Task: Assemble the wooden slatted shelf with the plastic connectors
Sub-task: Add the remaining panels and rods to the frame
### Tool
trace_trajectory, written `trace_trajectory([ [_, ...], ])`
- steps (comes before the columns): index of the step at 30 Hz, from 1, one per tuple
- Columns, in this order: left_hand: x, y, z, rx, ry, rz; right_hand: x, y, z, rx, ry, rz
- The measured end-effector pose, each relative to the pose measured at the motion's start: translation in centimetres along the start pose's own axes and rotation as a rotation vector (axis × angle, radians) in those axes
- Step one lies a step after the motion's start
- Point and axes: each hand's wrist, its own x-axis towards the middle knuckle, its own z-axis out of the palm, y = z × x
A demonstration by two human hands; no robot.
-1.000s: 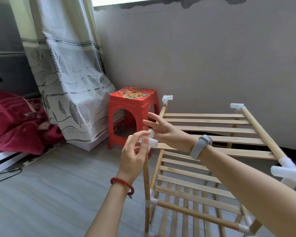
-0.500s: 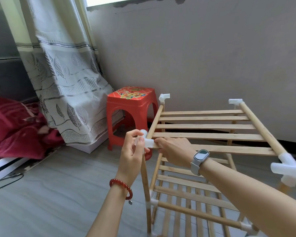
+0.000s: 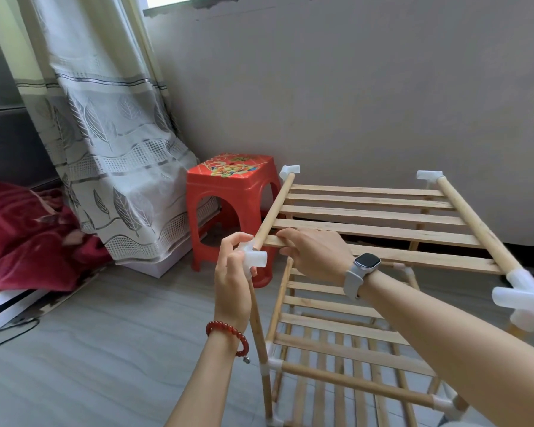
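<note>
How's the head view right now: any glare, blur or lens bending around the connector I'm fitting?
Head view: soft, even daylight, no glare on the white connector; left hand and right hand look sharp, with no obvious motion blur; wide-angle bending shows at the edges, where the curtain leans and the near-right connector looks oversized.
</note>
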Motion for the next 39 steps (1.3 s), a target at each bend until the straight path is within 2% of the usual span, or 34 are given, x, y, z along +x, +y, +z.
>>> trace_trajectory([
  [7, -0.2, -0.3, 0.9, 0.012, 0.177, 0.009, 0.2, 0.2, 0.0, 0.011, 0.010, 0.017],
  [11, -0.1, -0.7, 1.2, 0.086, 0.220, 0.045, 0.3, 0.2, -0.2, 0.029, 0.013, 0.022],
  [16, 0.0, -0.7, 1.3, 0.172, 0.228, 0.052, 0.3, 0.2, -0.4, 0.038, 0.013, 0.028],
  [29, 0.8, 1.0, 1.4, 0.340, 0.133, -0.184, 0.5, 0.3, -0.8, 0.067, 0.050, 0.038],
  [36, 0.7, 1.5, 1.5, 0.409, 0.107, -0.209, 0.5, 0.3, -0.6, 0.067, 0.047, 0.037],
  [39, 0.9, 1.6, 1.9, 0.459, 0.146, -0.203, 0.2, 0.3, -0.5, 0.037, 0.060, 0.015],
])
